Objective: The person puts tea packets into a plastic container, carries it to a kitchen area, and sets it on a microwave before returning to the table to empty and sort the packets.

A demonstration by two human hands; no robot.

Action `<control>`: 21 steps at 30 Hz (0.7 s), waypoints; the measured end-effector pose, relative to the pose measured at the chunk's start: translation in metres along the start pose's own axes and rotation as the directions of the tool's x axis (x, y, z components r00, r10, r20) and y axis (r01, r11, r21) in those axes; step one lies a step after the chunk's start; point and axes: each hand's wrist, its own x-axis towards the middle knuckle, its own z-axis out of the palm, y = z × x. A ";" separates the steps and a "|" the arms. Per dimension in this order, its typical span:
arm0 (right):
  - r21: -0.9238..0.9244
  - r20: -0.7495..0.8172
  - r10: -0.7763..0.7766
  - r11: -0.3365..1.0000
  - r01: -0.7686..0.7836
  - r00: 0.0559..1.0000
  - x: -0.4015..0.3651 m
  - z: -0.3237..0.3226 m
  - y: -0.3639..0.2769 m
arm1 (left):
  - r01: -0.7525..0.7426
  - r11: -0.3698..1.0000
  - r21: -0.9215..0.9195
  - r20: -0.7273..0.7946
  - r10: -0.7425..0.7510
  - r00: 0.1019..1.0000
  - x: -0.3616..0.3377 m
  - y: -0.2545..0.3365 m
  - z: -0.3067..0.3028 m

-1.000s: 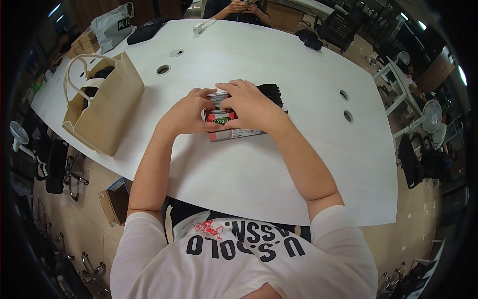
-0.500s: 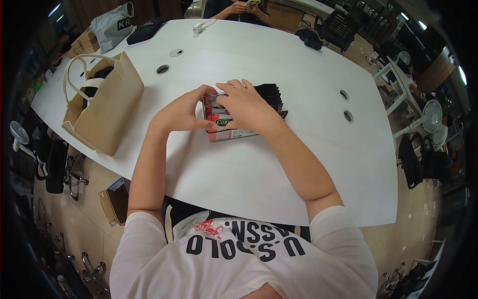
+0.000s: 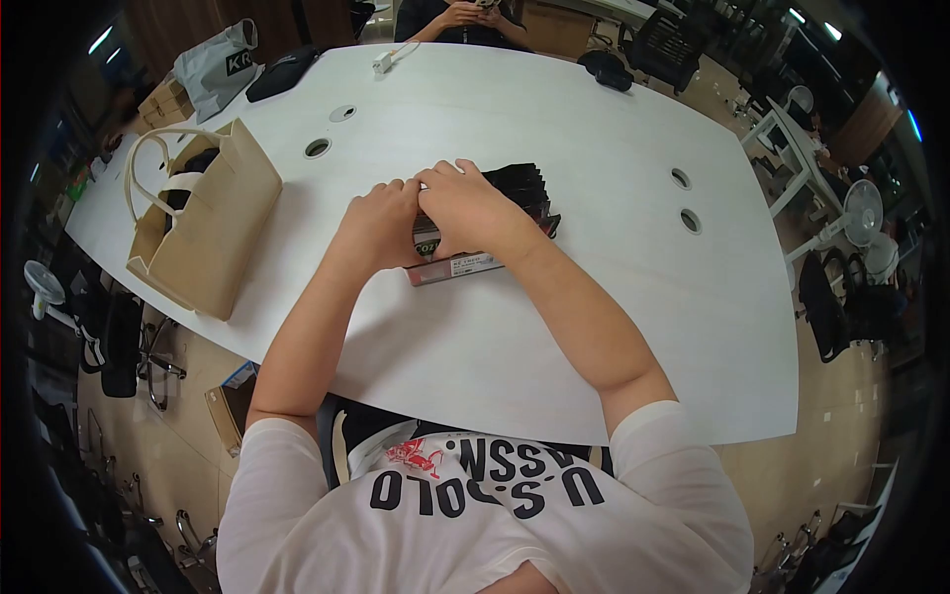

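Grip of left hand [image 3: 381, 226] and right hand [image 3: 465, 208] tight around red box [image 3: 460, 265]; shirt [image 3: 297, 515] lettering "U.S. POLO ASSN."

The left hand [image 3: 381, 226] and right hand [image 3: 473, 210] cover most of the red box [image 3: 463, 266], its label too small to read.

Red-and-white box [image 3: 460, 265]; black packets [image 3: 524, 183]; tan bag [image 3: 213, 228]; plain white table [image 3: 554, 119].

White table [image 3: 614, 327] (round cable holes [image 3: 317, 148]), red box [image 3: 460, 265] at centre, black packets [image 3: 524, 183] behind, tan bag [image 3: 213, 233] at left
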 end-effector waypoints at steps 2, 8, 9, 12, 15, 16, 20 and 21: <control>0.028 0.007 0.008 1.000 -0.008 1.000 -0.001 0.000 0.004 | 0.017 0.997 0.080 0.058 -0.021 0.998 0.007 0.002 0.002; 0.369 -0.107 -0.082 0.922 0.116 0.991 -0.013 -0.034 0.036 | -0.092 0.976 0.197 0.125 0.068 0.990 0.014 0.004 -0.001; 0.413 -0.086 -0.039 0.908 0.072 0.995 -0.015 -0.036 0.040 | -0.093 0.966 0.241 0.117 0.066 0.991 0.014 0.005 0.001; 0.503 -0.029 0.078 0.863 -0.052 0.997 -0.021 -0.041 0.050 | -0.225 0.899 0.376 0.002 0.242 0.970 0.013 0.009 0.002; 0.516 0.003 0.186 0.842 -0.161 0.983 -0.033 -0.050 0.061 | -0.259 0.902 0.347 0.048 0.258 0.965 0.016 0.008 0.001; 0.495 0.002 0.210 0.849 -0.183 0.978 -0.036 -0.050 0.065 | -0.251 0.907 0.337 0.076 0.240 0.968 0.016 0.009 -0.001; 0.509 0.038 0.297 0.816 -0.274 0.954 -0.047 -0.060 0.071 | -0.230 0.929 0.291 0.142 0.196 0.970 0.017 0.014 -0.003; 0.510 0.044 0.305 0.812 -0.284 0.951 -0.049 -0.062 0.072 | -0.225 0.934 0.277 0.146 0.191 0.971 0.018 0.013 -0.002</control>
